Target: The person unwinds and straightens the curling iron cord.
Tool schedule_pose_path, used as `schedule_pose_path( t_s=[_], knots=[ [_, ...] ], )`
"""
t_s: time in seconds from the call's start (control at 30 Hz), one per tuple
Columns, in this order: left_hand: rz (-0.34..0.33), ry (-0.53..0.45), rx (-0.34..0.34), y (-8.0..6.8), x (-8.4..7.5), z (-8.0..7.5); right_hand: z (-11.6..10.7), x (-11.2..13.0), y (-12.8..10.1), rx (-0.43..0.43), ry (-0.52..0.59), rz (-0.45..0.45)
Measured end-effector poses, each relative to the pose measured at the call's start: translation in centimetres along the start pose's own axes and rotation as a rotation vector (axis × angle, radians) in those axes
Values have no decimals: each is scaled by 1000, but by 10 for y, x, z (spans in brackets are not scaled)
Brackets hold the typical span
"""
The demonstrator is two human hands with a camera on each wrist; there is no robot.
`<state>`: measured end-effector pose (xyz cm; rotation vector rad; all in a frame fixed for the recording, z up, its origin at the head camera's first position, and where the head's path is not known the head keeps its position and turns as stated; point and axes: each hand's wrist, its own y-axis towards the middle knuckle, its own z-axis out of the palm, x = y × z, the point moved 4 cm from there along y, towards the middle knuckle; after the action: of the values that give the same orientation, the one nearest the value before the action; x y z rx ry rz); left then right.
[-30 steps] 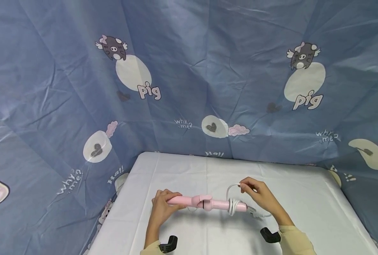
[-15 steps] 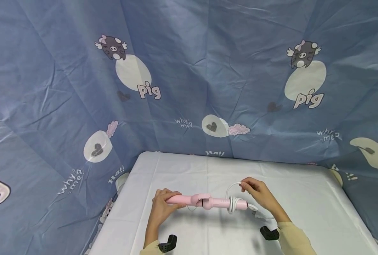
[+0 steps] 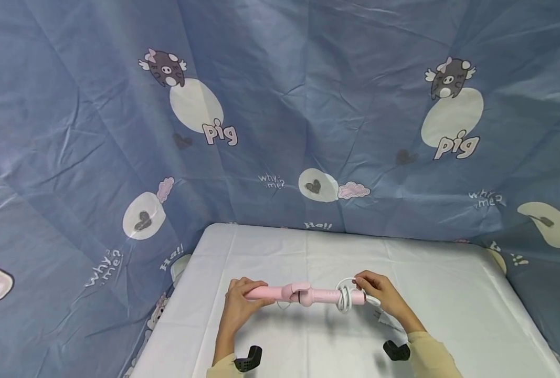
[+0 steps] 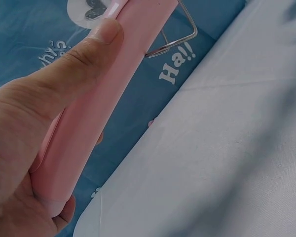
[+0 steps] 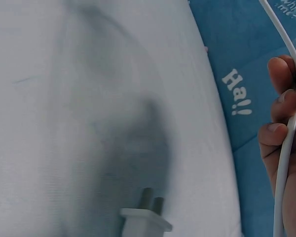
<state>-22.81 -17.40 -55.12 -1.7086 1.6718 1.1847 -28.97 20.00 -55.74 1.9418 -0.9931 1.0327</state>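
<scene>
A pink curling iron [image 3: 324,296] is held level above the white table. My left hand [image 3: 242,303] grips its barrel end, the thumb [image 4: 84,59] lying along the pink barrel [image 4: 103,98]. A thin wire stand [image 4: 180,37] sticks out from the iron's side in the left wrist view. White cord [image 3: 344,300] is wound in several loops round the handle end. My right hand [image 3: 382,294] pinches a length of that cord, seen as a white line [image 5: 283,163] across curled fingers in the right wrist view. A two-pin plug [image 5: 144,219] hangs below.
The white-covered table [image 3: 270,247] lies beneath both hands. Blue curtain cloth [image 3: 261,105] printed with pigs and words hangs behind it and along its sides. Black wrist mounts [image 3: 249,359] show on both forearms.
My right hand has come down slightly with the cord, and the cord's raised loop is smaller and nearer the handle. My left hand keeps its grip on the curling iron, nearly still.
</scene>
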Motion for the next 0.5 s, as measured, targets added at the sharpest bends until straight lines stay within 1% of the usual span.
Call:
schedule_pose_path(
  t_s=[0.1, 0.17, 0.23, 0.33, 0.4, 0.43, 0.5],
  knots=[
    [-4, -4, -4, 0, 0, 0, 4, -3, -1, -7, 16, 25],
    [-7, -7, -5, 1, 1, 0, 7, -5, -2, -3, 18, 17],
    [-9, -8, -5, 1, 0, 0, 10, -6, -3, 1, 7, -19],
    [-8, -7, -8, 1, 0, 0, 13, -7, -5, 11, 8, -100],
    [-7, -10, -13, 2, 0, 0, 15, -8, -6, 8, -12, -144],
    [-5, -12, -19, 1, 0, -1, 16, -9, -7, 5, -27, -148],
    [0, -18, -32, 2, 0, -1, 19, -10, -8, 0, -24, -116]
  ],
)
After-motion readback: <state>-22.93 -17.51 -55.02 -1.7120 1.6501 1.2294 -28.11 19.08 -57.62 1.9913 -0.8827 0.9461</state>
